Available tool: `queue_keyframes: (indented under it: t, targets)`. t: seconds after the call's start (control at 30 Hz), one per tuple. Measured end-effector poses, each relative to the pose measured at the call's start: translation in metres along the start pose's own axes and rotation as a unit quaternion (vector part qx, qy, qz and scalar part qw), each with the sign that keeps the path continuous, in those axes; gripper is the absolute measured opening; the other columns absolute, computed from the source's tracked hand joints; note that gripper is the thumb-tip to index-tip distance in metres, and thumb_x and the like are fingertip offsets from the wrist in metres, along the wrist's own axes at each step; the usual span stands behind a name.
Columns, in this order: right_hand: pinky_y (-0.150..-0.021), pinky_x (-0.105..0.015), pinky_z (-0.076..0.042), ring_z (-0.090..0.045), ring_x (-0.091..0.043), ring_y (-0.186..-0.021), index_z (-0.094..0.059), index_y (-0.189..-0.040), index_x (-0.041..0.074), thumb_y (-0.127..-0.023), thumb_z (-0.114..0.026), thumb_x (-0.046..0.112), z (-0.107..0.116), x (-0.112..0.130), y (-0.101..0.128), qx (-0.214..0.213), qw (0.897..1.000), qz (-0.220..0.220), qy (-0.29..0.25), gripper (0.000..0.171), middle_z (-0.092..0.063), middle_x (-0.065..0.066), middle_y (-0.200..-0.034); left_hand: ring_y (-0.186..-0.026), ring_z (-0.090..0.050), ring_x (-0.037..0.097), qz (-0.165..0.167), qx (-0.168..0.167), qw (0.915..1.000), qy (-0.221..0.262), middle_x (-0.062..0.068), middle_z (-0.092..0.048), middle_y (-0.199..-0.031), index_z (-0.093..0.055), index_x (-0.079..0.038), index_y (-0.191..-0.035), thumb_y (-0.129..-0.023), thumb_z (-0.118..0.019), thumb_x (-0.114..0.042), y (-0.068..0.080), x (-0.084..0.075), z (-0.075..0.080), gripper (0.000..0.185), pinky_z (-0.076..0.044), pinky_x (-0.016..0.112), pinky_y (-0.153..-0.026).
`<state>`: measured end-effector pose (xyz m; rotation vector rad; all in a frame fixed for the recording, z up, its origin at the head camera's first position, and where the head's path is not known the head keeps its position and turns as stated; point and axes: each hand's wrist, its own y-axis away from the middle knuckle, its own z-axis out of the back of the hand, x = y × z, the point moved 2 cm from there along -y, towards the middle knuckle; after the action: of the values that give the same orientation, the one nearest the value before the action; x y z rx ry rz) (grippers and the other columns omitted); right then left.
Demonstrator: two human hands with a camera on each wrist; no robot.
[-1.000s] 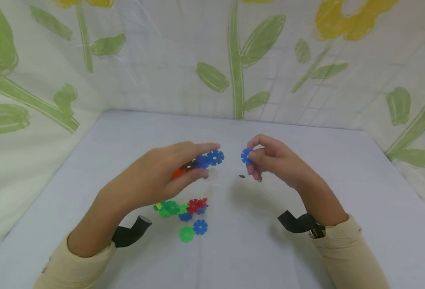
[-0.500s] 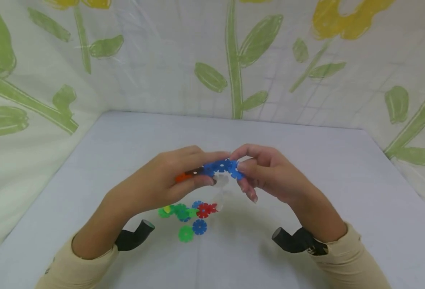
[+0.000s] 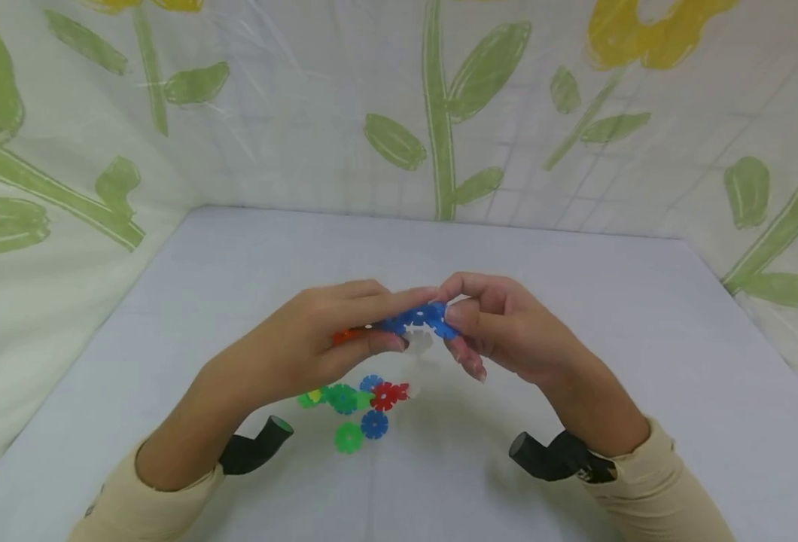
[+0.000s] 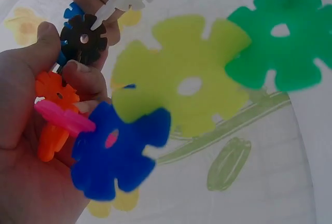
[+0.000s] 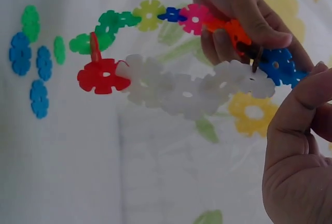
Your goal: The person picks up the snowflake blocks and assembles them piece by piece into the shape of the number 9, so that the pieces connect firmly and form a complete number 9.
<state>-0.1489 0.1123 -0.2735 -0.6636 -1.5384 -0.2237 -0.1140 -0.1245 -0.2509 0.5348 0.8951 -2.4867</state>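
Beige creased sleeves (image 3: 162, 503), bent black wrist tubes (image 3: 255, 450) (left tip (image 3: 281, 427) perhaps greenish)

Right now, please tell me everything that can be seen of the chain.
The chain joins slotted, flower-shaped discs that look like plastic: red, whitish, black, blue, orange, pink, yellow and green. Many show a centre hole. It hangs in what seems a closed loop, with a blue branch near the black disc. The left hand holds it around its orange part; the right hand pinches the branch's blue end.

A screened-off work area, shown by flower-patterned sheeting (image 3: 297, 143) bounding a pale table (image 3: 263, 245) on three sides.
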Motion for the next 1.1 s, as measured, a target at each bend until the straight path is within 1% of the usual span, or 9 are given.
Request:
queue_keyframes:
  t: [0.17, 0.27, 0.37, 0.5, 0.6, 0.8, 0.93, 1.0, 1.1]
  targets:
    - [-0.058, -0.023, -0.051, -0.055, -0.015, -0.061, -0.052, -0.12, 0.007, -0.106, -0.051, 0.014, -0.004, 0.001, -0.001, -0.035, 0.999, -0.001, -0.011, 0.016, -0.06, -0.003, -0.077, -0.092, -0.058, 0.005, 0.043, 0.012, 0.9979, -0.046, -0.006, -0.063, -0.111, -0.046, -0.019, -0.151, -0.098, -0.066, -0.022, 0.0, -0.001, 0.0, 0.056, -0.054, 0.021, -0.078]
    - [-0.06, -0.023, -0.052, -0.058, -0.015, -0.061, -0.045, -0.124, 0.007, -0.105, -0.054, 0.016, -0.008, 0.001, -0.001, -0.053, 0.999, -0.002, -0.009, 0.023, -0.062, -0.004, -0.077, -0.101, -0.059, 0.005, 0.066, 0.014, 0.9962, -0.055, -0.004, -0.063, -0.122, -0.045, -0.018, -0.151, -0.097, -0.068, -0.028, 0.0, 0.001, -0.003, 0.06, -0.054, 0.023, -0.083]
    - [-0.06, -0.024, -0.054, -0.059, -0.016, -0.061, -0.04, -0.124, 0.007, -0.104, -0.056, 0.016, -0.013, -0.002, -0.002, -0.06, 0.998, 0.005, 0.013, 0.027, -0.063, -0.006, -0.076, -0.107, -0.06, 0.007, 0.078, 0.003, 0.996, -0.043, -0.003, -0.062, -0.128, -0.049, -0.013, -0.147, -0.093, -0.073, -0.033, -0.001, 0.001, -0.007, 0.062, -0.055, 0.025, -0.084]
    - [-0.06, -0.025, -0.055, -0.057, -0.02, -0.06, -0.038, -0.122, 0.005, -0.105, -0.053, 0.013, -0.019, -0.006, -0.004, -0.054, 0.997, 0.023, 0.041, 0.024, -0.063, -0.008, -0.077, -0.098, -0.061, 0.007, 0.082, -0.006, 0.9966, -0.008, -0.003, -0.066, -0.119, -0.059, -0.007, -0.135, -0.091, -0.076, -0.029, -0.004, 0.002, -0.013, 0.052, -0.055, 0.024, -0.08]
    - [-0.059, -0.025, -0.053, -0.056, -0.02, -0.06, -0.038, -0.119, 0.005, -0.105, -0.053, 0.013, -0.022, -0.008, -0.006, -0.058, 0.998, 0.023, 0.033, 0.022, -0.062, -0.007, -0.076, -0.09, -0.061, 0.008, 0.084, -0.004, 0.9964, 0.009, -0.004, -0.068, -0.11, -0.062, -0.006, -0.13, -0.092, -0.074, -0.024, -0.005, 0.002, -0.015, 0.043, -0.055, 0.024, -0.079]
    - [-0.058, -0.023, -0.052, -0.057, -0.015, -0.059, -0.041, -0.117, 0.008, -0.105, -0.055, 0.017, -0.022, -0.01, -0.007, -0.061, 0.998, 0.021, -0.011, 0.021, -0.063, -0.004, -0.075, -0.097, -0.057, 0.011, 0.107, 0.023, 0.994, 0.005, -0.001, -0.06, -0.113, -0.051, -0.005, -0.133, -0.099, -0.065, -0.027, -0.004, 0.002, -0.022, 0.042, -0.054, 0.025, -0.084]
    - [-0.058, -0.022, -0.052, -0.057, -0.013, -0.06, -0.042, -0.117, 0.009, -0.103, -0.058, 0.022, -0.023, -0.011, -0.007, -0.058, 0.998, 0.019, -0.029, 0.024, -0.063, -0.003, -0.075, -0.097, -0.058, 0.011, 0.115, 0.028, 0.993, 0.009, 0.002, -0.058, -0.114, -0.047, -0.004, -0.134, -0.099, -0.065, -0.027, -0.005, 0.004, -0.027, 0.045, -0.054, 0.025, -0.084]
    - [-0.057, -0.022, -0.052, -0.057, -0.014, -0.059, -0.043, -0.116, 0.009, -0.104, -0.058, 0.021, -0.023, -0.011, -0.007, -0.067, 0.997, 0.014, -0.025, 0.023, -0.062, -0.003, -0.074, -0.095, -0.058, 0.011, 0.114, 0.024, 0.9932, 0.01, 0.001, -0.058, -0.112, -0.047, -0.004, -0.133, -0.099, -0.065, -0.026, -0.005, 0.004, -0.027, 0.044, -0.054, 0.024, -0.083]
    - [-0.055, -0.024, -0.051, -0.055, -0.016, -0.057, -0.045, -0.114, 0.008, -0.105, -0.055, 0.021, -0.021, -0.01, -0.007, -0.101, 0.995, 0.008, 0.014, 0.019, -0.06, -0.005, -0.071, -0.095, -0.058, 0.011, 0.119, 0.015, 0.9927, 0.002, 0.0, -0.057, -0.112, -0.047, -0.006, -0.133, -0.1, -0.063, -0.028, -0.004, 0.004, -0.025, 0.043, -0.054, 0.026, -0.083]
